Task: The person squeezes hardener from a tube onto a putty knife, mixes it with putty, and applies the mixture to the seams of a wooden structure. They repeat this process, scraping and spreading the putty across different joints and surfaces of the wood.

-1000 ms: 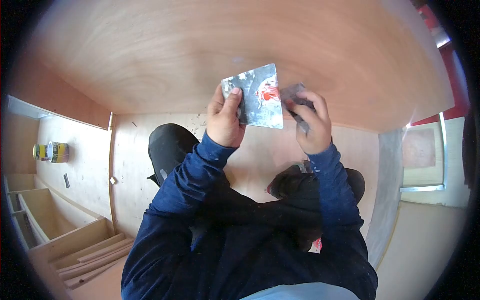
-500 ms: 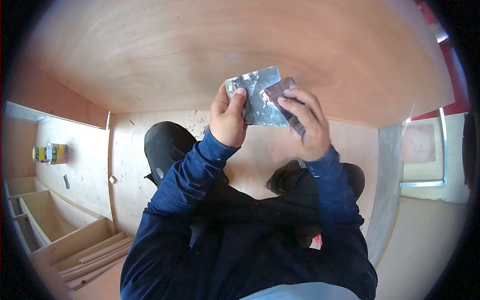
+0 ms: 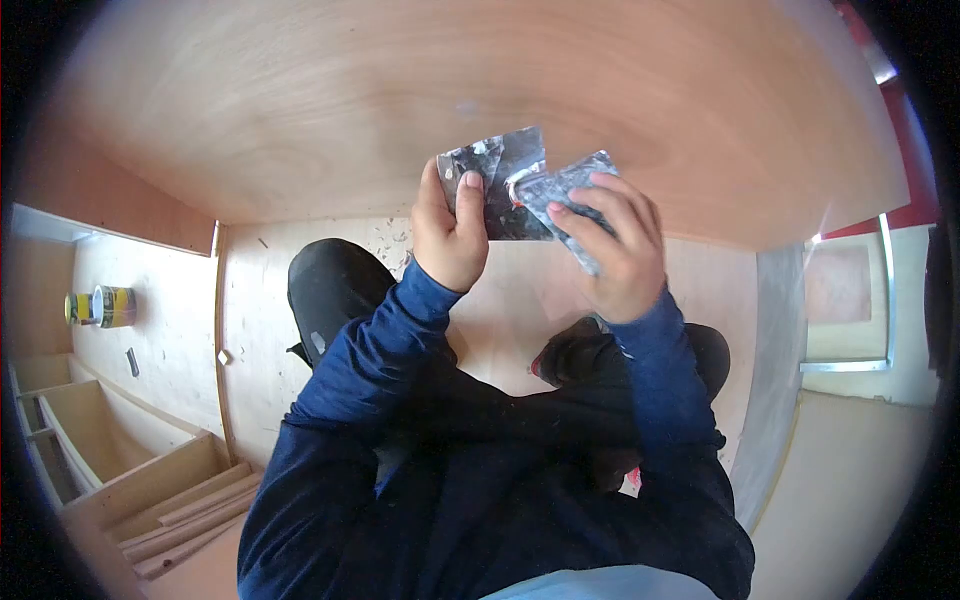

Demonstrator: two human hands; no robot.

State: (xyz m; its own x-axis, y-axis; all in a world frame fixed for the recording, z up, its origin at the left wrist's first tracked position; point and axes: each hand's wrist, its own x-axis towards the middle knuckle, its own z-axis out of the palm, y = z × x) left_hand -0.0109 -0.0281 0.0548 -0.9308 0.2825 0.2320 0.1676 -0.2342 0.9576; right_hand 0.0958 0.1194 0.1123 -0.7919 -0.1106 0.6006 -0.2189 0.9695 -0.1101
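My left hand (image 3: pixel 450 228) is closed on a wide, flat metal scraper (image 3: pixel 520 165) with pale smears, its thumb pressed on the near face. A smaller metal scraper (image 3: pixel 572 188), also smeared, is gripped in my right hand (image 3: pixel 628 245), with the fingers lying over its face. The smaller blade slants across the right side of the wide one, and its left edge meets it. A small dab of whitish and reddish paste (image 3: pixel 517 190) sits where the two blades meet. Both hands are raised in front of a large wooden panel (image 3: pixel 330 120).
Between my bent knees is a pale wooden floor (image 3: pixel 500 310) with scattered shavings (image 3: pixel 395 240). Farther left stand paint cans (image 3: pixel 115 306), a wooden compartment frame (image 3: pixel 140 430) and stacked wood strips (image 3: pixel 190 520). A metal frame (image 3: pixel 887 300) is at the right.
The smaller scraper in my right hand has turned, so its face now looks brighter. My left hand and the wide scraper have shifted slightly left and up.
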